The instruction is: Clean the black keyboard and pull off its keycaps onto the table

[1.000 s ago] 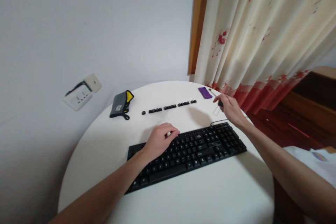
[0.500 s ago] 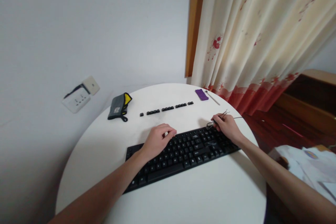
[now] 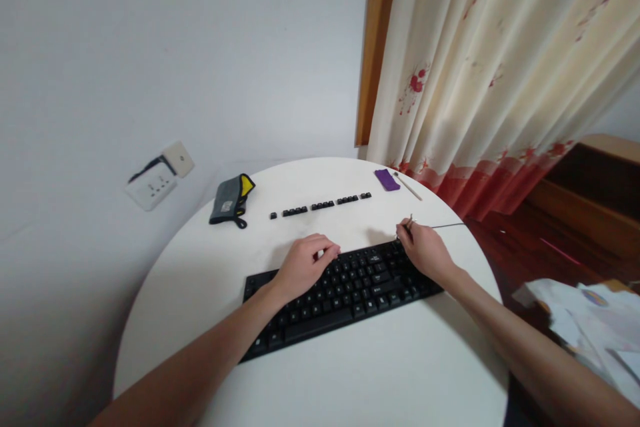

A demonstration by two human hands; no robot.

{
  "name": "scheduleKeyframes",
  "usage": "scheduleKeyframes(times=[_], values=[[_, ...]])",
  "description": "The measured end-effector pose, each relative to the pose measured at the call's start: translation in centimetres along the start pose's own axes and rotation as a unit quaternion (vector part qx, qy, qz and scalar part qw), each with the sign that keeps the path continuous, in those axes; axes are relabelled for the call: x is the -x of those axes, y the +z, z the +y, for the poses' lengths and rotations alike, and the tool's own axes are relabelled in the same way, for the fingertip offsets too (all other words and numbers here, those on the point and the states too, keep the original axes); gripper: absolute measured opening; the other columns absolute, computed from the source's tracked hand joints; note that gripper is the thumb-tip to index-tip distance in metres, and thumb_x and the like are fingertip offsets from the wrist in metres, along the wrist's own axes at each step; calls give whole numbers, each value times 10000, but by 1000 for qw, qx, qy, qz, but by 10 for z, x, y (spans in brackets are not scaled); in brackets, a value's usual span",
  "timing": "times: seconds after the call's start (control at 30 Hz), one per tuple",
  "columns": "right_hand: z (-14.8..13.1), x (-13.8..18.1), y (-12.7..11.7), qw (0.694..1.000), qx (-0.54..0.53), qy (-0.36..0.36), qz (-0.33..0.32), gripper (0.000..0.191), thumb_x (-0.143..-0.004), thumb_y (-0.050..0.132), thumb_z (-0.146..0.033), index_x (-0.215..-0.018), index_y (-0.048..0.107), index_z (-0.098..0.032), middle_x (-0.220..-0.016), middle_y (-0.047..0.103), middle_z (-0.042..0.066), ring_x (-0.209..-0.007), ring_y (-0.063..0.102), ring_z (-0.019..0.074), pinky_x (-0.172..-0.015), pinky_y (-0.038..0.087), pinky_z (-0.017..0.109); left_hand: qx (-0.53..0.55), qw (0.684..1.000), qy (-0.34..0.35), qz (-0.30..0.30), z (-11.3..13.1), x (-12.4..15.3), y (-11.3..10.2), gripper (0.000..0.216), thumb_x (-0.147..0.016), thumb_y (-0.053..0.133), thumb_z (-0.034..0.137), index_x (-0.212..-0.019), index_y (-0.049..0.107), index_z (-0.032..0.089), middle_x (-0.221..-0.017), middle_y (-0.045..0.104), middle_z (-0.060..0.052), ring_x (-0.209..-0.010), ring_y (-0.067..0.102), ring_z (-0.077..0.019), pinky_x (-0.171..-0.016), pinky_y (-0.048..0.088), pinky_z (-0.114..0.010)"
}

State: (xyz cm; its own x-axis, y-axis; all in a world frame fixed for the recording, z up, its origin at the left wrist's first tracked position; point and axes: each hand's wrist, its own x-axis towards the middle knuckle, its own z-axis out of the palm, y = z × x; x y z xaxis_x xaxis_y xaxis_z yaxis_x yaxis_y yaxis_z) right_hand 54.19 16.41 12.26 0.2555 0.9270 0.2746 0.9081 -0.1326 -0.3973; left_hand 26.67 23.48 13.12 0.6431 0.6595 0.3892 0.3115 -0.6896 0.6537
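Observation:
A black keyboard (image 3: 320,327) lies at a slant on the round white table (image 3: 380,373). At its back edge, my left hand (image 3: 305,265) is closed, thumb on the near side and fingers curled at the far side. My right hand (image 3: 424,250) is over the keyboard's right end, its fingers pinched round a thin wire keycap puller (image 3: 411,221). Only a bit of the wire shows above the fingers; its lower end is mostly hidden. Beyond the keyboard, small black keycaps (image 3: 323,205) sit in a row of short groups, with one single keycap (image 3: 273,215) at the left.
A grey and yellow folded cloth (image 3: 230,201) lies at the back left. At the back right are a purple cloth (image 3: 387,179) and a thin brush (image 3: 409,187). The keyboard cable (image 3: 447,225) runs off to the right. A wall and a curtain (image 3: 450,93) border the table.
My right hand has turned and shifted slightly left, bringing the wire puller more upright, with less of it visible. My left hand keeps its place at the keyboard. The view has shifted slightly.

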Motion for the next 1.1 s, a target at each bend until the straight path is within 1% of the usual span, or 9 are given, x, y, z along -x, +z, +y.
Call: scheduleKeyframes(times=[0.1, 0.2, 0.4, 0.53, 0.63, 0.73, 0.8, 0.93, 1.1], values=[[12, -6, 0, 991, -135, 19, -6, 336, -957, 388, -377, -769, 599, -194, -647, 677, 62, -607, 639, 201, -617, 437, 288, 3, 1000, 3, -1, 0, 0, 0, 293, -959, 503, 281, -752, 687, 186, -751, 688, -12, -749, 621, -146, -706, 463, -262], [22, -10, 2, 968, -243, 51, -36, 377, -946, 392, -437, -780, 615, -183, -581, 658, 37, -471, 569, 166, -522, 434, 278, 6, 1000, 7, -2, -1, 0, 0, 309, -967, 485, 286, -757, 688, 186, -751, 690, -15, -751, 625, -150, -719, 469, -273], [23, -14, -1, 945, -306, 110, -15, 387, -929, 413, -444, -735, 602, -168, -523, 640, 42, -390, 504, 133, -454, 400, 258, 11, 1000, 4, -7, -2, 1, 0, 321, -977, 471, 294, -771, 692, 183, -765, 693, -17, -774, 634, -149, -749, 472, -280], [-5, -18, -14, 935, -344, 83, 19, 399, -920, 446, -500, -776, 606, -164, -555, 647, 40, -400, 474, 118, -423, 356, 241, 18, 1000, -2, 6, -1, 0, 0, 271, -962, 502, 302, -822, 703, 186, -812, 701, -25, -774, 628, -146, -718, 478, -269], [-43, -21, -18, 925, -380, 14, 0, 401, -918, 466, -523, -822, 621, -166, -613, 656, 32, -440, 477, 114, -431, 350, 233, 41, 999, -22, 23, -2, 0, 2, 214, -933, 552, 333, -1012, 697, 197, -909, 706, -43, -789, 625, -150, -659, 484, -255], [-79, -17, -13, 918, -394, -41, -19, 370, -922, 483, -502, -826, 635, -180, -644, 654, 20, -482, 490, 118, -456, 361, 234, 80, 995, -47, 32, -5, 1, 3, 336, -921, 568, 327, -1233, 600, 205, -1033, 697, -62, -866, 635, -161, -690, 512, -264], [-95, -11, -5, 918, -391, -62, -19, 353, -935, 472, -479, -818, 646, -195, -661, 654, 15, -513, 512, 125, -497, 392, 242, 95, 993, -59, 41, -6, 1, 4, 389, -933, 551, 314, -1306, 544, 208, -1114, 681, -73, -930, 637, -168, -740, 526, -279], [-102, 3, 13, 912, -399, -85, -39, 362, -951, 454, -444, -771, 666, -213, -744, 669, 27, -620, 580, 146, -603, 453, 263, 72, 995, -57, 34, -6, 0, 4, 274, -940, 546, 294, -1187, 622, 203, -1095, 688, -64, -947, 638, -172, -796, 522, -288], [-91, 9, 29, 894, -438, -58, -75, 345, -961, 451, -446, -959, 709, -218, -873, 719, 40, -812, 663, 186, -756, 500, 297, 27, 999, -38, 6, -5, -2, 3, 142, -903, 609, 250, -1008, 688, 197, -950, 696, -35, -851, 626, -155, -777, 511, -270]])
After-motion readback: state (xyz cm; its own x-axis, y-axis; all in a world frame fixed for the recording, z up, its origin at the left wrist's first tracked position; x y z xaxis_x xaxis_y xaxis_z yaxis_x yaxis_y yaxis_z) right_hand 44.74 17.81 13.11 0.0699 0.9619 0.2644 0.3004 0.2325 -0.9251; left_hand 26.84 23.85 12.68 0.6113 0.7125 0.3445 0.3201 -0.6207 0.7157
